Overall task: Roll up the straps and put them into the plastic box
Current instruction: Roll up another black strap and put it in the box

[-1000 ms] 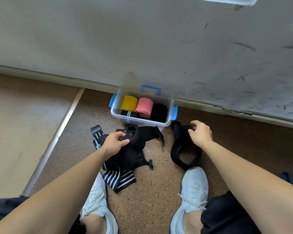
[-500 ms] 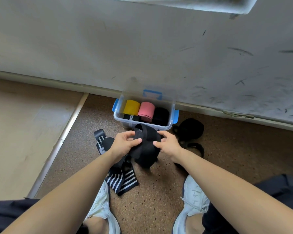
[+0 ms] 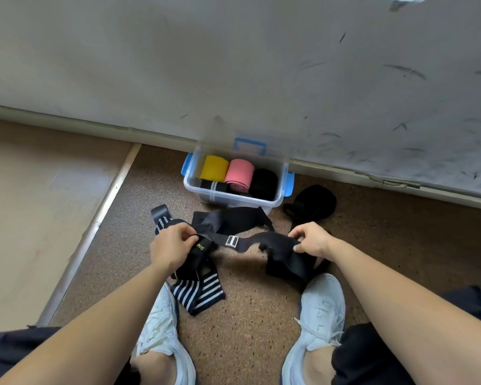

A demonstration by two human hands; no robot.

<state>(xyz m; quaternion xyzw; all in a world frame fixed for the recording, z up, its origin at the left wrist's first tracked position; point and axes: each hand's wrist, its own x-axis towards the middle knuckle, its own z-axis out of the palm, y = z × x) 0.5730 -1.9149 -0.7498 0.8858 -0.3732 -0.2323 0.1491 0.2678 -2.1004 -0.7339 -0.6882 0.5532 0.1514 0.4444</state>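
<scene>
The person is crouching over the speckled floor (image 3: 247, 337) and holding a black strap (image 3: 272, 241) stretched out between both hands, probably to get it straight and untwisted before rolling starts. The left hand (image 3: 172, 247) is pinching the end that carries yellow lettering (image 3: 201, 247) in a narrow grip. The right hand (image 3: 311, 240) is pinching the wider end the same way, and that end's tail is hanging toward the right shoe (image 3: 321, 304). A white-barred buckle (image 3: 232, 241) is sitting on the strap between the two grips.

The clear plastic box (image 3: 233, 200) is standing open by the wall, just beyond the strap, likely so finished rolls can be dropped in easily. A yellow roll (image 3: 214, 168), a pink roll (image 3: 239, 175), a black roll (image 3: 264, 183) and a striped roll (image 3: 213, 186) are already lying inside. A striped strap (image 3: 199, 293) is waiting loose below the left hand, and a black bundle (image 3: 313, 202) is lying just beside the box's right clip.

The left thumb is covering most of the lettering. Black fabric (image 3: 233, 218) is bunching behind the held strap, and whether it belongs to that strap I cannot tell. Nor is it clear whether the bundle is rolled.
</scene>
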